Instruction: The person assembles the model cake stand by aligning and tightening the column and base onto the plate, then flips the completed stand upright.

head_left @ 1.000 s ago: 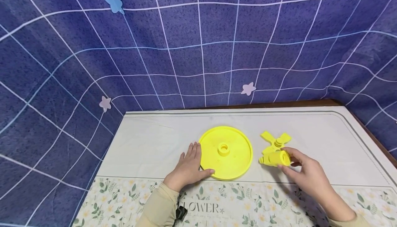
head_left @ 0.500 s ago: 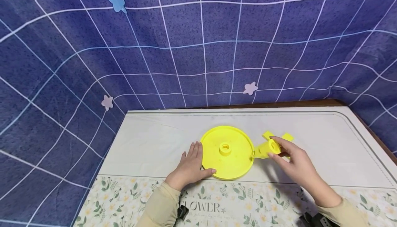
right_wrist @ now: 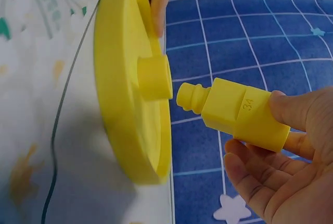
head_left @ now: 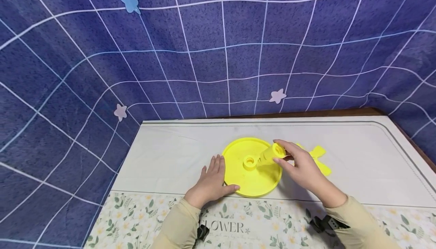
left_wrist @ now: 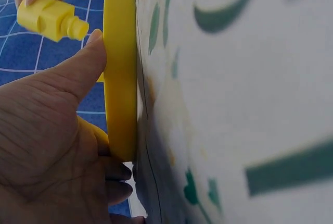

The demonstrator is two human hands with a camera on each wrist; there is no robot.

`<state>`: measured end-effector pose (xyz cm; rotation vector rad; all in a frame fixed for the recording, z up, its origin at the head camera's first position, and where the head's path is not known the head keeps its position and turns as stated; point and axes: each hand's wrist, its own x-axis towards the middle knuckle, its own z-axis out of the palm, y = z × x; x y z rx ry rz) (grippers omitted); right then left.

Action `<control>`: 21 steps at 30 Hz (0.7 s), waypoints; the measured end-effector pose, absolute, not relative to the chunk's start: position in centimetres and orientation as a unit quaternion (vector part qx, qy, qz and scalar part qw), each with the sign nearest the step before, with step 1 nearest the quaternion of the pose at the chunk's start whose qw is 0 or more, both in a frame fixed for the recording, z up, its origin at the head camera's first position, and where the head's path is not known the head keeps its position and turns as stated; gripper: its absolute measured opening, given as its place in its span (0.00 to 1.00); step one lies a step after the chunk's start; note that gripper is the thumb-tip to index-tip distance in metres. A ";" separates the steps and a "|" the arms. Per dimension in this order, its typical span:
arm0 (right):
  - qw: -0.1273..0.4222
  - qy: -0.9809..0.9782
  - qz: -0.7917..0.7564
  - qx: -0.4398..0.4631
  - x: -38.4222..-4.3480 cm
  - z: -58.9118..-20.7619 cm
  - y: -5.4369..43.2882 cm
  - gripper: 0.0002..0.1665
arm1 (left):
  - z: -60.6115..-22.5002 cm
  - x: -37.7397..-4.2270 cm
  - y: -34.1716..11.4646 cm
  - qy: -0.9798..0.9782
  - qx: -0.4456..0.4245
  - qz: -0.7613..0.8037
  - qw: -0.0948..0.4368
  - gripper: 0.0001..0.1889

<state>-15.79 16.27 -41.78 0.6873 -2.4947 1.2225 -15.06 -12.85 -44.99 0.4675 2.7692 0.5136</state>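
Obliquely holds the yellow peg (right_wrist: pixel 239 112) over the round yellow dish (head_left: pixel 253 184), just right of its central collar (head_left: pixel 250 167), with a slim gap to that collar in the right wrist view. Pinches it in the right hand (head_left: pixel 301 165), with the thumb on one side and curled fingers on the other, closed only to the width of the thick end. Slants along its long axis, neither upright nor flat. Aims the narrow, grooved end down and leftward at the collar; turns the wide, hollow end up and to the right. Shows "34" on a flat side. With the left hand (head_left: pixel 212 182), spread and clasping nothing, touches the dish's left edge with straight fingers and its near rim with the thumb. Includes also a bladed yellow piece (head_left: pixel 317 152), lying right of the dish on the white tablecloth (head_left: pixel 184 158), partly hidden by the right hand.
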 end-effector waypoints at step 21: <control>0.146 -0.888 0.322 0.296 -17.7 -42.0 12.3 0.34 | -45.1 -15.2 -12.7 0.962 0.161 0.169 0.144 0.57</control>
